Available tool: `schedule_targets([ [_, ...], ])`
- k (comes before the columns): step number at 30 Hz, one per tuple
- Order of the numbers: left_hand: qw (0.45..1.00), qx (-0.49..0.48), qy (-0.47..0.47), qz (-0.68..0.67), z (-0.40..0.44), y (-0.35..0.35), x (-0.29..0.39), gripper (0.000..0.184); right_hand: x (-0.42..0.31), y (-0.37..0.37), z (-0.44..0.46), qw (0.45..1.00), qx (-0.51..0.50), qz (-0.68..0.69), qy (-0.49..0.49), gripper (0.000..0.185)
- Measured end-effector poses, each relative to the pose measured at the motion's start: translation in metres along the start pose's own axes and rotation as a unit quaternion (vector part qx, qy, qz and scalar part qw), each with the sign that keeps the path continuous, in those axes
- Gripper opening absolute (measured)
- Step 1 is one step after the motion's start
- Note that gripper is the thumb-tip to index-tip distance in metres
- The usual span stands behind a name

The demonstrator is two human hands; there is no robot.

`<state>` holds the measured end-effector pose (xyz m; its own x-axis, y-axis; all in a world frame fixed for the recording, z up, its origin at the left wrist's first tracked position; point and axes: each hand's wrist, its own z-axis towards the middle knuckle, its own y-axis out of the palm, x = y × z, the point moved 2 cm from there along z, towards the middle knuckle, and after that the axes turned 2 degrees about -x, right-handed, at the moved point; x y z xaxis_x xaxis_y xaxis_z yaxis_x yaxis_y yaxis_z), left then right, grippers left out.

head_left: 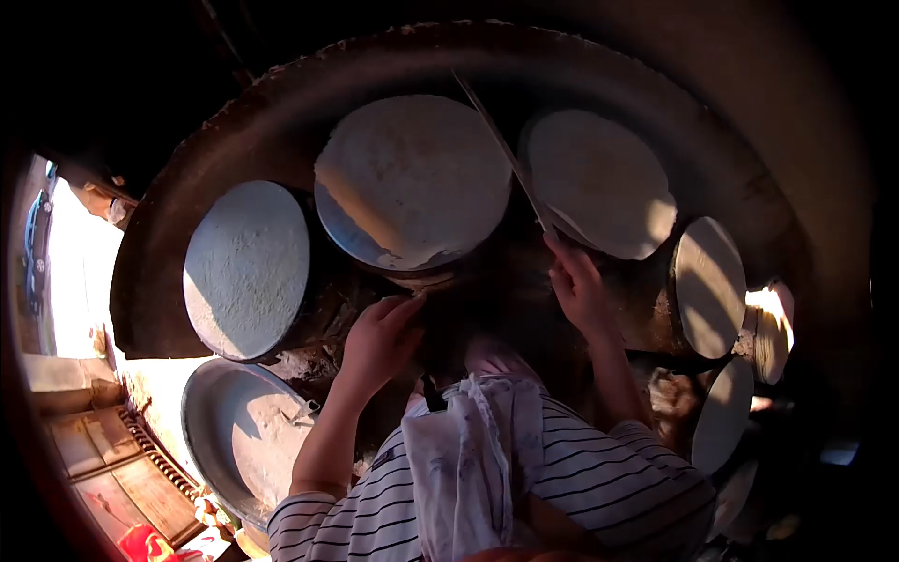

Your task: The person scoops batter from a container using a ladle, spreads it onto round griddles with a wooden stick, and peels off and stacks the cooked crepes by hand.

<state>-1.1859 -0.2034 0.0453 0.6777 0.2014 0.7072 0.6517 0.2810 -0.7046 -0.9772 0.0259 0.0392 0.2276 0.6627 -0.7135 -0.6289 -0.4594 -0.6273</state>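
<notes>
My right hand (575,281) is closed round the lower end of a long thin flat stick (506,150), which slants up and left between two round griddles. A pale round flatbread (412,178) covers most of the middle griddle, with a bare strip at its lower left. Another pale flatbread (599,183) lies on the griddle right of the stick. My left hand (382,335) is just below the front edge of the middle griddle, its fingers bent toward that edge. Whether it holds anything is hidden.
A round griddle with a pale, bumpy layer (247,272) is at left, above a large metal basin (245,436) of pale batter. More round discs (710,286) stand at right. A curved dark wall (487,47) rises behind. Wooden boards (126,473) lie at lower left.
</notes>
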Motion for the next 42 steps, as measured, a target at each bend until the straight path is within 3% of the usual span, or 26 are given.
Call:
schedule_targets([
  [2,0.992,0.017,0.110,-0.052,0.057,0.022,0.032,0.046,0.022,-0.023,-0.023,0.989,0.080,0.040,0.118,0.064],
  [4,0.979,-0.003,0.201,-0.039,0.110,0.059,0.068,0.050,0.037,-0.052,-0.045,0.958,0.159,-0.047,0.235,0.064],
  [8,0.945,0.045,0.298,0.130,0.201,0.162,0.092,0.054,0.108,-0.102,-0.078,0.935,0.280,0.060,0.212,0.054],
  [10,0.931,0.056,0.316,0.171,0.234,0.192,0.094,0.051,0.119,-0.133,-0.078,0.924,0.275,-0.012,0.265,0.052],
  [11,0.925,0.052,0.324,0.192,0.240,0.203,0.091,0.050,0.133,-0.141,-0.080,0.923,0.294,-0.022,0.246,0.051],
  [12,0.927,0.031,0.322,0.188,0.237,0.208,0.086,0.047,0.133,-0.148,-0.081,0.901,0.299,0.066,0.307,0.052],
  [14,0.928,0.010,0.324,0.183,0.255,0.210,0.080,0.042,0.156,-0.162,-0.079,0.904,0.320,0.113,0.259,0.053],
  [15,0.931,0.004,0.323,0.169,0.258,0.207,0.085,0.032,0.159,-0.169,-0.079,0.909,0.307,0.066,0.274,0.050],
  [19,0.905,0.020,0.405,0.130,0.271,0.189,0.092,0.025,0.166,-0.183,-0.077,0.884,0.279,0.007,0.376,0.038],
  [20,0.900,0.027,0.416,0.126,0.277,0.179,0.101,0.025,0.184,-0.181,-0.090,0.886,0.311,-0.020,0.343,0.028],
  [22,0.896,0.046,0.427,0.112,0.286,0.162,0.120,0.025,0.180,-0.193,-0.087,0.868,0.335,0.000,0.367,0.017],
  [24,0.890,0.019,0.442,0.112,0.300,0.146,0.140,0.025,0.198,-0.206,-0.083,0.868,0.354,-0.006,0.349,0.016],
  [26,0.864,0.058,0.483,0.133,0.316,0.127,0.168,0.025,0.211,-0.226,-0.057,0.859,0.351,-0.062,0.368,0.018],
  [28,0.852,0.006,0.505,0.137,0.336,0.108,0.196,0.025,0.221,-0.236,-0.015,0.877,0.415,0.056,0.234,0.022],
  [30,0.837,-0.018,0.534,0.121,0.357,0.095,0.226,0.020,0.219,-0.250,0.010,0.876,0.400,0.104,0.246,0.026],
  [31,0.840,-0.034,0.527,0.123,0.362,0.087,0.248,0.018,0.221,-0.255,0.015,0.888,0.382,0.139,0.215,0.031],
  [32,0.810,-0.023,0.561,0.168,0.367,0.079,0.275,0.016,0.222,-0.258,0.011,0.897,0.360,0.175,0.187,0.036],
  [34,0.832,-0.052,0.523,0.178,0.373,0.070,0.323,0.013,0.208,-0.269,-0.008,0.911,0.333,0.183,0.159,0.047],
  [36,0.839,-0.113,0.505,0.167,0.373,0.070,0.373,0.019,0.195,-0.271,-0.045,0.887,0.348,0.243,0.182,0.061],
  [38,0.844,-0.196,0.475,0.155,0.374,0.083,0.413,0.024,0.184,-0.268,-0.087,0.794,0.457,0.295,0.270,0.058],
  [40,0.832,-0.252,0.485,0.096,0.380,0.111,0.446,0.023,0.161,-0.276,-0.132,0.797,0.489,0.321,0.152,0.047],
  [42,0.832,-0.369,0.412,0.052,0.361,0.149,0.499,0.021,0.143,-0.305,-0.181,0.806,0.420,0.306,0.283,0.043],
])
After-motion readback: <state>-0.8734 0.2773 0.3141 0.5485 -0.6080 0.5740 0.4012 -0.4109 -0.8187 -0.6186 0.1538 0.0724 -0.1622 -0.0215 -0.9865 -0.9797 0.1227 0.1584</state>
